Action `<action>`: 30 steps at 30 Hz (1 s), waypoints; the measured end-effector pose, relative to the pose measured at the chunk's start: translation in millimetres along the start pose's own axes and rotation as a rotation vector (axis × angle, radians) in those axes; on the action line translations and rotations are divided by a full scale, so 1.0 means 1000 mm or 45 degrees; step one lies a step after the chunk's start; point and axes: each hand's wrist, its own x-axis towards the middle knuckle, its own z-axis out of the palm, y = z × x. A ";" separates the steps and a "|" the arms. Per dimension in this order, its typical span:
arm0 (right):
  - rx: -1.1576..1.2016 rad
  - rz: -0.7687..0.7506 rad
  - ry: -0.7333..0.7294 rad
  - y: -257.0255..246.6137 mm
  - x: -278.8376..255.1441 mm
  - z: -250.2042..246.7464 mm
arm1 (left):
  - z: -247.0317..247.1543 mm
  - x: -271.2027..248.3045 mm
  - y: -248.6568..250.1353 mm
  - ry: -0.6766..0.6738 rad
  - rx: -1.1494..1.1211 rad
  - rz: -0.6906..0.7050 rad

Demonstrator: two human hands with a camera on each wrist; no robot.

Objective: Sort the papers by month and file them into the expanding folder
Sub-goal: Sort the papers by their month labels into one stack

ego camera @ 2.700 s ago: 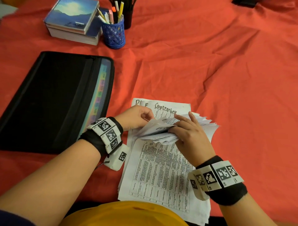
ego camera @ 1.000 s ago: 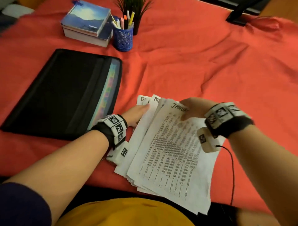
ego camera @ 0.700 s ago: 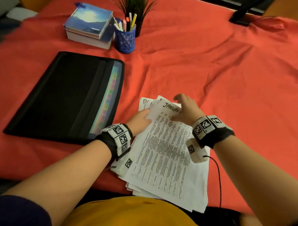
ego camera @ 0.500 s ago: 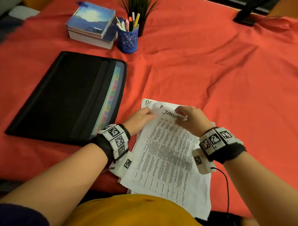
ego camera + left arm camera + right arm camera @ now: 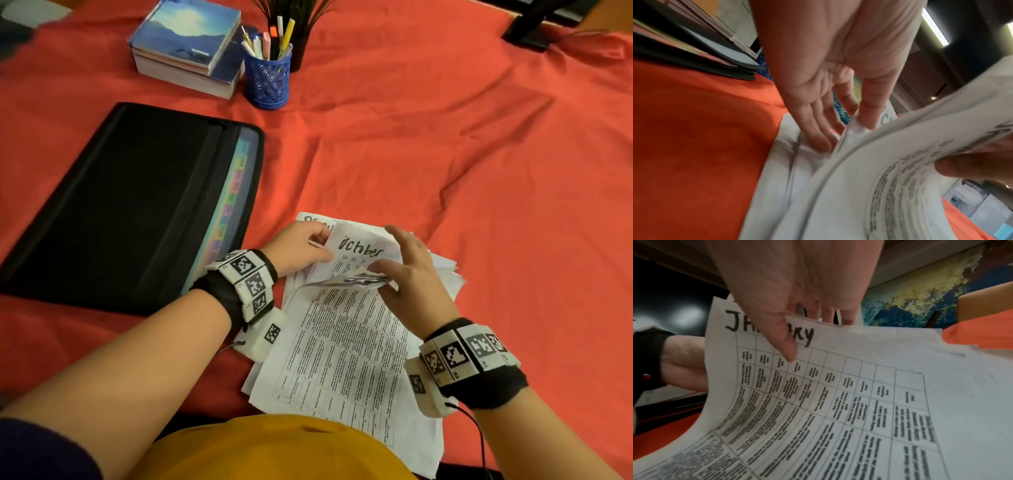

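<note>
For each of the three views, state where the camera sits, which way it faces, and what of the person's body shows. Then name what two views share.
Head: worn on the head, facing forward and down at the red cloth, expanding folder and papers; both forearms, left hand and right hand show.
Left wrist: low over the cloth, looking along the left palm, whose fingers press the papers.
Right wrist: looks along the right hand, whose thumb lies on the January sheet; the left wrist also shows.
Shared: head and right wrist views both show the right hand lifting that sheet.

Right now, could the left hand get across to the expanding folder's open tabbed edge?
Probably yes: the expanding folder lies just beside the left hand with bare cloth between, but that hand pinches the October sheet.
</note>
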 end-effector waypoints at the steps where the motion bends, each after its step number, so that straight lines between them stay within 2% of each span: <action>1: 0.011 -0.015 -0.023 0.002 0.001 0.000 | 0.000 -0.001 -0.001 0.003 -0.002 0.000; 8: -0.005 -0.135 0.017 -0.001 -0.001 -0.003 | 0.005 -0.002 -0.005 0.108 -0.058 -0.080; 21: 0.086 -0.005 -0.036 -0.004 -0.010 -0.004 | 0.008 -0.003 0.000 0.141 -0.098 -0.069; 26: 0.078 -0.009 -0.064 0.003 -0.011 -0.003 | 0.012 -0.005 0.003 0.161 -0.180 -0.064; 30: 0.038 -0.093 0.012 0.006 -0.014 -0.006 | 0.012 -0.004 0.004 0.157 -0.191 -0.053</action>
